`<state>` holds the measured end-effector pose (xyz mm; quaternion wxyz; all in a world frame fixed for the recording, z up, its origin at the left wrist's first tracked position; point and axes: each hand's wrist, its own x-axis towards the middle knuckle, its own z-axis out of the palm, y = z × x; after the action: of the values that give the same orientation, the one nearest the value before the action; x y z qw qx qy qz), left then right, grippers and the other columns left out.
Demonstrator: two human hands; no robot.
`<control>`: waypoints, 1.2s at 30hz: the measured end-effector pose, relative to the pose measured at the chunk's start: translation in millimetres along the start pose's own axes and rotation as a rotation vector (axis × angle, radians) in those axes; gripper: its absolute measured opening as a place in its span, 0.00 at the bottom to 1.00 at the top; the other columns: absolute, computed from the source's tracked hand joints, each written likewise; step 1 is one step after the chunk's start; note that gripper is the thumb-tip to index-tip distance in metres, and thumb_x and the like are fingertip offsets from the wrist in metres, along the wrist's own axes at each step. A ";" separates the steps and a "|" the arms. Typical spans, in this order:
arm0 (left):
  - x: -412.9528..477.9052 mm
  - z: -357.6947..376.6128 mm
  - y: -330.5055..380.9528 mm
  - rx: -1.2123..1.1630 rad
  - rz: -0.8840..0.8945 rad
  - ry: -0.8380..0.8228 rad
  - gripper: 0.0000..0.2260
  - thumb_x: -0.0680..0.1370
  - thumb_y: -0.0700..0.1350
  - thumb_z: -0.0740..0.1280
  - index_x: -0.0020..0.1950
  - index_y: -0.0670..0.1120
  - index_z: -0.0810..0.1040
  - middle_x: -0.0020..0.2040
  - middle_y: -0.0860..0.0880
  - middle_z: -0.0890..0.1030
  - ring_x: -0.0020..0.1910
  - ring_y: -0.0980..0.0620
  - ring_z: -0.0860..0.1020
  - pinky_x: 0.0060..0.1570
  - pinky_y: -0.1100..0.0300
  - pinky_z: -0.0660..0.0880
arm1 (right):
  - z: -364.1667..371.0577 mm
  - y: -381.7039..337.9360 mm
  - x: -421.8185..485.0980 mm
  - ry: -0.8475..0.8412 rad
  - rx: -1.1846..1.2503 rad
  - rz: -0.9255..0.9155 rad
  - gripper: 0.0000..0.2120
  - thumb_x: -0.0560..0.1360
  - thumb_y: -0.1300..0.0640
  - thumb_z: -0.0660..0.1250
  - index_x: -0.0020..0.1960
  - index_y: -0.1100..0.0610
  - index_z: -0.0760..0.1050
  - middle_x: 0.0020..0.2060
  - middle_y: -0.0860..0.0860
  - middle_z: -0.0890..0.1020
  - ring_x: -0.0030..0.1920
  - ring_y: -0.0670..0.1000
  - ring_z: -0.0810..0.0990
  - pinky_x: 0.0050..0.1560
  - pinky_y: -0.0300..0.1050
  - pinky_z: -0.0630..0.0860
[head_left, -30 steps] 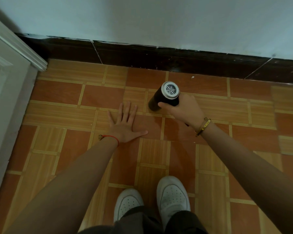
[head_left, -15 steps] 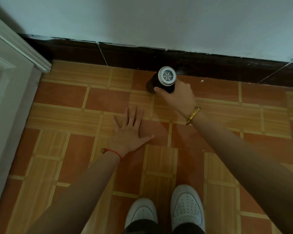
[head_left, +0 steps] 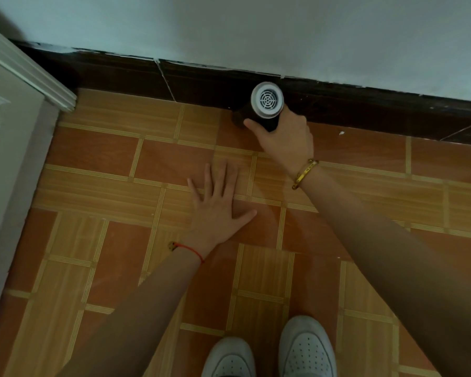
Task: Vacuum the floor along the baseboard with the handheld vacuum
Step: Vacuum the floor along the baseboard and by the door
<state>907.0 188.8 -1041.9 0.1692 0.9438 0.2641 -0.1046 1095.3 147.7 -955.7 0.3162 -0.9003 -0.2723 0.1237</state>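
The person's right hand is clenched round the black barrel of a small cylindrical handheld vacuum with a pale grey vented end cap, which sits at about one o'clock from where they crouch, its nose tipped down into the seam where the orange and tan wood-patterned tile floor meets the dark brown glossy baseboard. The nozzle end is hidden under the body, so I cannot say whether it touches the tiles. To my eye the vacuum is a light, rigid thing, easy in one hand; the smooth casing could slip, so a wrap round the middle of the barrel, clear of the vent, looks the sensible hold, and that is where the fingers are. The left hand holds nothing: it lies flat and spread on the floor at twelve o'clock, bracing the body. A white speck lies on the tiles just beside the baseboard at two o'clock. A white panelled door frame closes the corner at ten o'clock, a pale wall rises above, and two white shoes show at six o'clock.
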 end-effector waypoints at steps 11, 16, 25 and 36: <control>10.8 -4.1 32.8 0.022 0.099 -0.028 0.46 0.73 0.75 0.52 0.81 0.52 0.38 0.83 0.48 0.38 0.80 0.39 0.35 0.72 0.26 0.39 | -40.1 42.5 -19.4 0.116 -0.001 0.119 0.31 0.70 0.35 0.69 0.63 0.56 0.74 0.54 0.51 0.83 0.56 0.54 0.81 0.50 0.53 0.80; 19.7 -5.6 60.2 0.025 0.174 -0.049 0.46 0.74 0.75 0.52 0.82 0.51 0.41 0.83 0.48 0.39 0.80 0.41 0.35 0.72 0.27 0.41 | -66.2 73.3 -31.6 0.179 0.032 0.180 0.28 0.70 0.36 0.69 0.61 0.56 0.76 0.53 0.51 0.84 0.56 0.55 0.80 0.47 0.44 0.74; 34.0 14.0 83.2 0.099 0.248 -0.090 0.45 0.72 0.78 0.43 0.80 0.53 0.33 0.82 0.49 0.34 0.79 0.43 0.32 0.71 0.27 0.36 | -95.8 105.7 -39.7 0.267 -0.028 0.274 0.31 0.70 0.36 0.69 0.62 0.58 0.75 0.55 0.53 0.83 0.57 0.55 0.81 0.49 0.49 0.79; 34.6 17.0 77.5 0.061 0.251 -0.071 0.46 0.72 0.79 0.44 0.80 0.55 0.34 0.81 0.52 0.33 0.79 0.46 0.31 0.71 0.30 0.31 | -98.8 106.0 -37.7 0.251 -0.053 0.280 0.30 0.70 0.36 0.69 0.63 0.56 0.75 0.54 0.52 0.84 0.56 0.55 0.81 0.50 0.50 0.79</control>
<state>975.6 136.3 -1046.9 0.1617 0.9698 0.1343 -0.1241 1147.0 7.5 -945.3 0.3033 -0.9459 -0.1058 0.0461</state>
